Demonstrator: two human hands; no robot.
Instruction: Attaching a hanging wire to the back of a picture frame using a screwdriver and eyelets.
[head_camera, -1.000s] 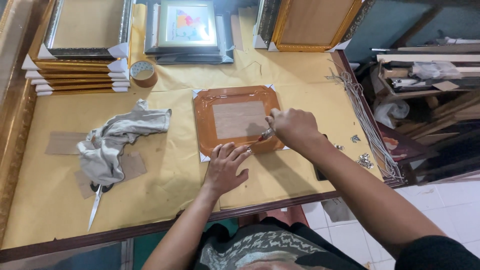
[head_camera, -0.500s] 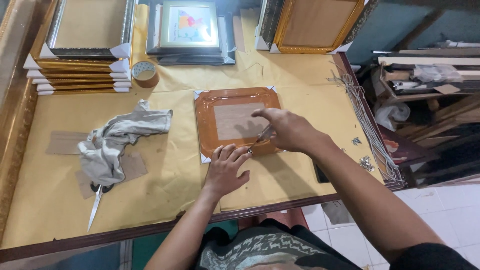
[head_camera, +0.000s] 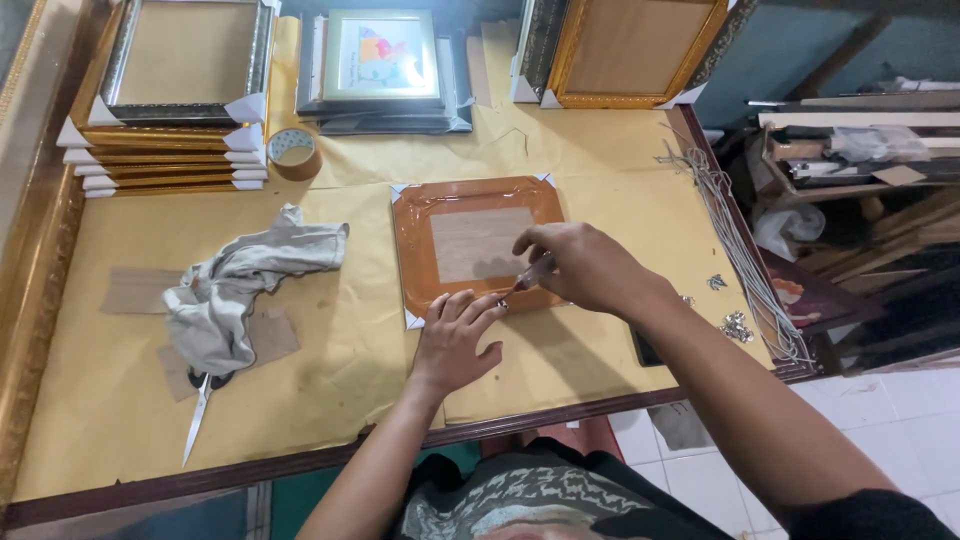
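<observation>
Head view:
- orange picture frame (head_camera: 475, 245) lies back-up mid tabletop (head_camera: 120, 420), long axis left-right, just far of both hands.
- left hand (head_camera: 455, 340) flat, fingers spread, pressing the frame's near edge.
- right hand (head_camera: 580, 265) closed on a thin tool (head_camera: 525, 282), tip at that near edge; nearer the work.
- since earlier frame: right hand shifted slightly left; frame unmoved.
- grey cloth (head_camera: 240, 285) and scissors (head_camera: 200, 410) lie left.

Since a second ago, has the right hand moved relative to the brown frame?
Barely. The right hand stays over the lower right part of the brown frame, tool at its lower edge, judged against the frame's white corner protectors. The left hand remains pressed there too.
</observation>
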